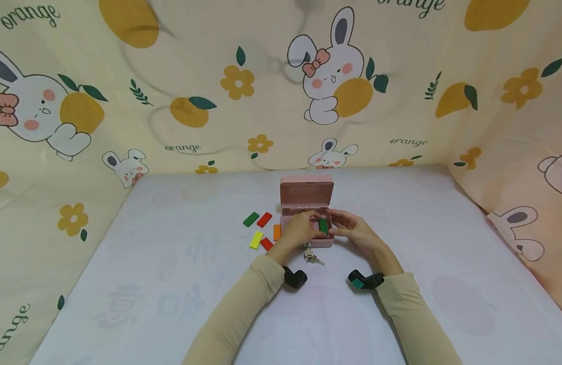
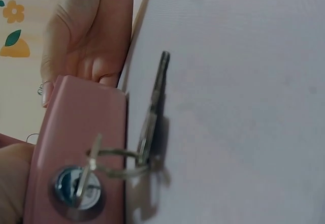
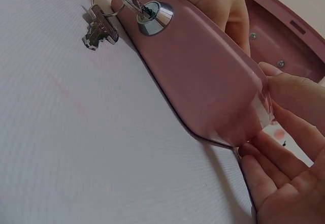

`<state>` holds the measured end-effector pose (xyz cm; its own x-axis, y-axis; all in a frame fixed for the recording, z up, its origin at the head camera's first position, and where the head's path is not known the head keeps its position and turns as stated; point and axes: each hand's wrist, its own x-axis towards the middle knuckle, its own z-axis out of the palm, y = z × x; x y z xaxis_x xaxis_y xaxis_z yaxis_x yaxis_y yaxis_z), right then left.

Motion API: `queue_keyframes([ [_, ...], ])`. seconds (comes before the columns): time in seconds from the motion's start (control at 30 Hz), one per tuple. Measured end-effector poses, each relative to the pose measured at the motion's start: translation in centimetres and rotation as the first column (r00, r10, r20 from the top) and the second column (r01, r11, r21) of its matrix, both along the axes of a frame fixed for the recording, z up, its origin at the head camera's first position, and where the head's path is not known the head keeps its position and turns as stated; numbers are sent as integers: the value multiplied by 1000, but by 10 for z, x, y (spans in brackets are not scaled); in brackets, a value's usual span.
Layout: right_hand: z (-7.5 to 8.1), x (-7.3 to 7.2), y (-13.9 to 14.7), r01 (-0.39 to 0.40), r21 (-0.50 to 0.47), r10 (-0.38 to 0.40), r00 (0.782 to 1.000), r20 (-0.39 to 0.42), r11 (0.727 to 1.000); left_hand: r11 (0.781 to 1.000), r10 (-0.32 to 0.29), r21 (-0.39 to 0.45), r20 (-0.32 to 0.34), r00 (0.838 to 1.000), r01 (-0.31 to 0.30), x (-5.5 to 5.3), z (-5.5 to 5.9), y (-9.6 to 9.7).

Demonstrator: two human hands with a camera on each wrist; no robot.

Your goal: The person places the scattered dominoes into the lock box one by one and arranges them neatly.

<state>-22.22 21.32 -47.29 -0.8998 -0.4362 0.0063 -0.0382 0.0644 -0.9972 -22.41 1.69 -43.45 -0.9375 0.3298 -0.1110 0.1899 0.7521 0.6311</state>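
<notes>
A pink metal cash box (image 1: 324, 244) stands with its lid (image 1: 306, 194) raised. My left hand (image 1: 299, 230) reaches into it and pinches a green block (image 1: 323, 226) between thumb and fingers. In the right wrist view, part of that left hand (image 3: 223, 5) shows behind the front wall; its fingertips are hidden. My right hand (image 1: 360, 234) holds the box's right end, the thumb on the rim and the fingers against the outer side. One key sits in the front lock (image 3: 156, 18), with more keys (image 1: 311, 257) hanging from its ring.
Left of the box lie a green block (image 1: 251, 219), a red block (image 1: 264, 219), a yellow block (image 1: 256, 240), another red block (image 1: 266, 244) and an orange block (image 1: 277, 232). A printed cloth (image 1: 262, 116) forms the backdrop behind the white table (image 1: 171, 274).
</notes>
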Motion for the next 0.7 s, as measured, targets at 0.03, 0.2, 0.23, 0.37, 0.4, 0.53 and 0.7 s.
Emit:
queue_keyframes([
  [0.03, 0, 0, 0, -6, -5, 6, 1000, -2, 1000, 1000, 6, -1, 2, 1000, -6, 0, 0, 1],
  [0.2, 1, 0, 1, -15, -27, 15, 1000, 5, 1000, 999, 39, -7, 9, 999, -39, 0, -1, 5],
  [0.23, 1, 0, 1, -13, -29, 13, 1000, 7, 999, 999, 42, -8, 7, 999, -42, 0, -2, 5],
  [0.37, 1, 0, 0, 9, -32, -9, 1000, 22, 999, 999, 47, -7, -3, 999, -47, -2, -4, 7],
  [0.4, 1, -1, 0, 13, -32, -12, 1000, 23, 999, 999, 48, -3, -5, 999, -48, -2, -4, 8],
  [0.53, 0, -1, 1, 4, -41, -4, 1000, 14, 999, 998, 55, 3, -7, 998, -55, -2, -4, 8],
  [0.7, 0, 0, 0, -1, -35, 2, 1000, 20, 999, 998, 62, -24, -29, 998, -63, -2, -4, 7],
])
